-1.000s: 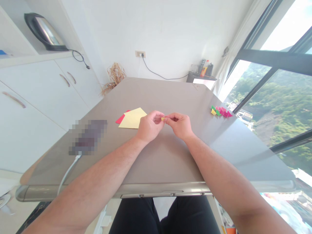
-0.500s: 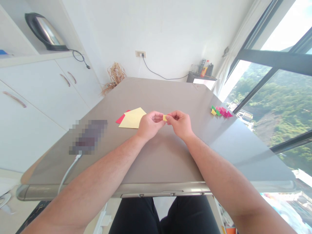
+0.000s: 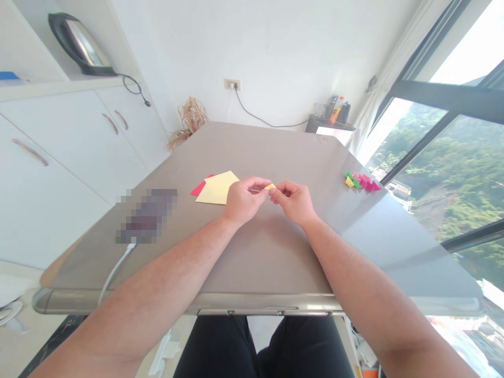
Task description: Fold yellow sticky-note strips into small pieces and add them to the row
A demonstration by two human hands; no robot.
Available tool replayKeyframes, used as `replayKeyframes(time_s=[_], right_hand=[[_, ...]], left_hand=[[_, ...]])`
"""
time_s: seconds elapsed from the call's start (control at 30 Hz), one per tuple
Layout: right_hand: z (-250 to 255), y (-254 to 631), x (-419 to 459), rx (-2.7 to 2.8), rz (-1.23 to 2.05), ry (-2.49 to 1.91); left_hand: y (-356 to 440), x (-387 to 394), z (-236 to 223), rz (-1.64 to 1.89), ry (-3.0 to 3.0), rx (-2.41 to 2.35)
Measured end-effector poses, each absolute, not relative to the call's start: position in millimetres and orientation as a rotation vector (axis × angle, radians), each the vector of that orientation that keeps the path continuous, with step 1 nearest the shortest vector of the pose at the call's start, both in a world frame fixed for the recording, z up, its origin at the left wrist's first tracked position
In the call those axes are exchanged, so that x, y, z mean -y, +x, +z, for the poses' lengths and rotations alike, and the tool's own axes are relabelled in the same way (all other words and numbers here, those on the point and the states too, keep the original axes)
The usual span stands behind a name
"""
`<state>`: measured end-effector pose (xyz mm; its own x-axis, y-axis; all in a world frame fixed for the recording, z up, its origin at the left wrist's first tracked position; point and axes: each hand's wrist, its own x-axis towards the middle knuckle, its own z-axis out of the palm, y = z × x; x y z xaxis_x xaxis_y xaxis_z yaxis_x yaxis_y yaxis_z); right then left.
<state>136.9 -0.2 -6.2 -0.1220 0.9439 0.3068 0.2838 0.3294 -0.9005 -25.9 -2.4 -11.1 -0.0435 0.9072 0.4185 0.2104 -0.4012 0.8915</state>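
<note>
A small folded piece of yellow paper [image 3: 270,186] is pinched between my two hands above the middle of the table. My left hand [image 3: 244,199] grips it from the left with thumb and fingers. From the right, my right hand [image 3: 292,200] holds its other side between thumb and forefinger. Its exact folds are too small to make out. Beside my left hand lie yellow paper sheets [image 3: 214,189], partly covering a red sheet [image 3: 199,188]. Several small folded paper pieces [image 3: 366,181] in pink, green and yellow sit together near the table's right edge.
The grey table [image 3: 271,257] spreads before me. A pixelated dark object [image 3: 147,215] with a white cable [image 3: 114,273] lies at the left. Windows [image 3: 444,157] border the right side, and white cabinets [image 3: 71,173] stand to the left. A kettle [image 3: 82,47] rests on a shelf.
The small yellow paper has been turned between my fingers and now shows a narrower, tilted face. The whole view has shifted slightly.
</note>
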Motion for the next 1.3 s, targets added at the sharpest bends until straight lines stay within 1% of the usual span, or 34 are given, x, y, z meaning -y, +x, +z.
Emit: replayKeyframes(time_s=[0.47,0.67,1.13,1.3], right_hand=[[-7,129,4,1.564,0.866,-1.110],[-7,130,3,1.577,0.922,-1.086],[-6,130,6,1.617,0.931,-1.142],[-3,133,3,1.547,0.927,-1.172]], left_hand=[[-25,4,-7,1.518,1.416,-1.104],[-24,6,-3,1.501,1.341,-1.104],[-27,1,-4,1.483,1.372,-1.160],[-26,0,-6,1.441,1.298,-1.103]])
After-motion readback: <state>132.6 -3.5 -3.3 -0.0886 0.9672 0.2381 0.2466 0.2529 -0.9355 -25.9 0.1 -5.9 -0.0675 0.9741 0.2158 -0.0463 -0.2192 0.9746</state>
